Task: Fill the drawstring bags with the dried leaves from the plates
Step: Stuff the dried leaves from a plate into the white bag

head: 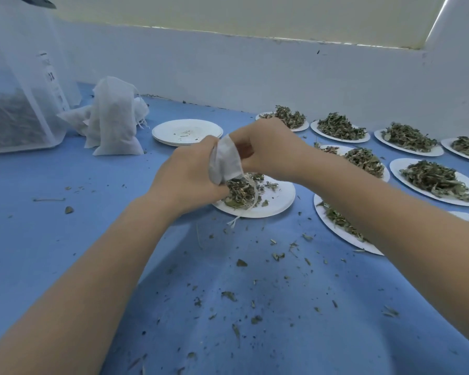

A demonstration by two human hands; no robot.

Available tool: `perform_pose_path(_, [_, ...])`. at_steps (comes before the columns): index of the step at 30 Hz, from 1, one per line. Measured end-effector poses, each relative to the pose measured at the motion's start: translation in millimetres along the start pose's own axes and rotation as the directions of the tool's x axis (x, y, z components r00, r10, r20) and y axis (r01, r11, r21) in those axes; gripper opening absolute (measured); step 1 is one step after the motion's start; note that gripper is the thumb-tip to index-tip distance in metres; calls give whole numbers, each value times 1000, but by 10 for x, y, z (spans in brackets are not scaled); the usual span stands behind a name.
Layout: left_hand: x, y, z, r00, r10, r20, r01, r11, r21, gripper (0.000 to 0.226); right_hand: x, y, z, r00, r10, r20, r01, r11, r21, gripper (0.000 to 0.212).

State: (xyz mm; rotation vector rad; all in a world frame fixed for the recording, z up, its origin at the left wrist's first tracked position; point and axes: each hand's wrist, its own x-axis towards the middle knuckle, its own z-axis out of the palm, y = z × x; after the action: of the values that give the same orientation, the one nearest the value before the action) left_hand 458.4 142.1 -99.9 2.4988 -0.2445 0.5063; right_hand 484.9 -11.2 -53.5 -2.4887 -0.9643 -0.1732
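Both hands work over a round white paper plate (276, 201) at the centre of the blue table covering (65, 239). The left hand (190, 174) grips a small white fabric drawstring bag (226, 163) by its side, fingers curled round it; the right hand (266, 147) pinches the bag's upper edge from the other side. The bag hangs mouth-down over the plate, touching a loose heap of dried green leaves (240, 192); its frayed white drawstring (244, 212) trails across the plate rim onto the covering.

A stack of emptied white plates (187, 131) lies just beyond the hands, holding only crumbs. To the right, several more white plates (433, 182) each carry a mound of dried leaves. At far left, filled white bags (114, 117) stand bunched together beside a clear plastic tub (16, 104) partly filled with dark dried plant matter. Leaf fragments (241, 262) are scattered over the covering near the person.
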Motion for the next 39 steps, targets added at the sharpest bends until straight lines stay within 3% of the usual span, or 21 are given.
perform_pose_path(4, [12,-44,-56,999,-46,-22,46,999,-12,43,9,13,20,994,-1,106,-24,972,233,31])
perform_pose_path(10, [24,-160,-194,995,-102,24,101,995,24,58,32,64,-121,973,-30,228,-1,991,133,41])
perform_pose_path(13, [13,-203,-242,990,-135,50,133,990,44,48,45,130,-150,994,-17,112,-11,970,241,29])
perform_pose_path(15, [-1,-245,-267,987,-160,31,159,986,48,41,26,187,-116,996,86,16,-87,942,323,16])
perform_pose_path(18, [-4,-305,-305,981,-191,7,191,980,55,35,-8,264,-20,974,176,145,-180,984,16,15])
perform_pose_path(20, [-3,-321,-318,980,-200,10,200,979,40,37,-33,240,57,932,210,295,-188,977,-99,37])
perform_pose_path(23, [-1,-317,-315,980,-200,18,199,979,38,38,-5,236,182,922,169,348,-91,969,-230,56])
perform_pose_path(25, [1,-307,-304,981,-193,23,191,980,47,38,10,257,222,933,132,335,-22,950,-312,46])
perform_pose_path(30, [4,-307,-253,983,-177,40,174,983,61,31,-35,294,176,965,97,246,-25,959,-281,22])
perform_pose_path(33, [2,-309,-239,980,-178,84,168,978,120,37,-47,283,120,975,91,203,-41,971,-237,17])
perform_pose_path(39, [-4,-321,-218,983,-143,117,114,968,223,32,-52,242,-176,992,119,-42,-123,986,-112,15])
